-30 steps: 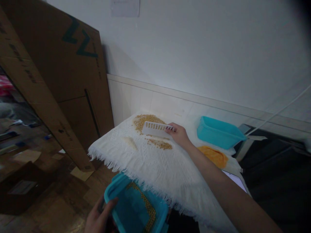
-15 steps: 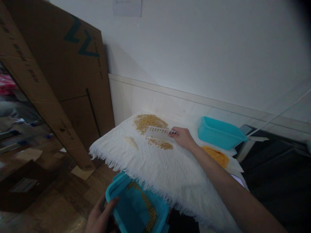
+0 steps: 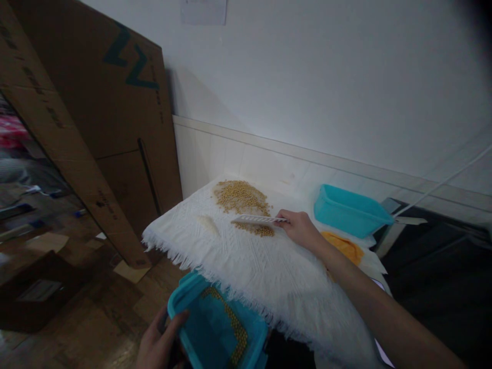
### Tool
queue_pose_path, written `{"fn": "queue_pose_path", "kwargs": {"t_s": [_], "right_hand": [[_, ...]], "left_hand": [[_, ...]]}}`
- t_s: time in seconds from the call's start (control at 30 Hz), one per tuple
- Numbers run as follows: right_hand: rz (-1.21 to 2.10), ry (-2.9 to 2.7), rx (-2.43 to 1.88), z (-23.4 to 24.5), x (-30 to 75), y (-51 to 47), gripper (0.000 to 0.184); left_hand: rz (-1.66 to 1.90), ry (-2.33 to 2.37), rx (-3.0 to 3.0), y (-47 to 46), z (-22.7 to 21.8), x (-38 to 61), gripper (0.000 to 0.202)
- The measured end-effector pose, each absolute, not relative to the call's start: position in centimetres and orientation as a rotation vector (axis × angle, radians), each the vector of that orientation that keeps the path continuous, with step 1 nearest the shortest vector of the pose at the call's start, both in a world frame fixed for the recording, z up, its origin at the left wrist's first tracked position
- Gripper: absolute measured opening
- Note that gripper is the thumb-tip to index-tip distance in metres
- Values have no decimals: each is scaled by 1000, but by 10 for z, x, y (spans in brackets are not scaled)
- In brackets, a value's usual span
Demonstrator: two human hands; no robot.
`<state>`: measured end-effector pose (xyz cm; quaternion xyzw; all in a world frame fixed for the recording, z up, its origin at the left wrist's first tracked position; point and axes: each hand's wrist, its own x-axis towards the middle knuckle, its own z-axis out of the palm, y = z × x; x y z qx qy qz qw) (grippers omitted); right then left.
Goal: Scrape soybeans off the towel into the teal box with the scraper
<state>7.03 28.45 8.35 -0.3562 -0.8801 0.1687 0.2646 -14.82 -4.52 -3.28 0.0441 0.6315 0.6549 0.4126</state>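
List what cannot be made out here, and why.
In the head view:
Held blue bin: near end cut off by the bottom edge.
Left hand: partly hidden by that bin.
Wall paper: top cut off by the top edge.
Lower-left box label: too blurred to read.

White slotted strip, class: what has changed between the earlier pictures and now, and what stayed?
The right hand has drawn the white slotted strip nearer the wearer, from the large bean pile to the smaller pile. The left hand still holds the near blue basin.

Pale wall (image 3: 326,87) above white panelling (image 3: 209,146), tall cardboard box (image 3: 126,118), brown floor (image 3: 96,328), dim light
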Motion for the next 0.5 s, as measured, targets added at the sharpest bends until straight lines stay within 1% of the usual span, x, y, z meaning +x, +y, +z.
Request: {"fn": "queue_pose_path", "kwargs": {"t_s": [0.23,0.4,0.5], "right_hand": [[473,-2407,-954,84,82,276,14],[495,-2413,-951,84,89,268,15],[519,-2423,-944,85,94,264,17]], "left_hand": [[1649,1624,112,-46,-33,-148,63],[1650,1637,86,-46,-31,-147,70],[1612,1672,141,-47,-32,-149,66]]}}
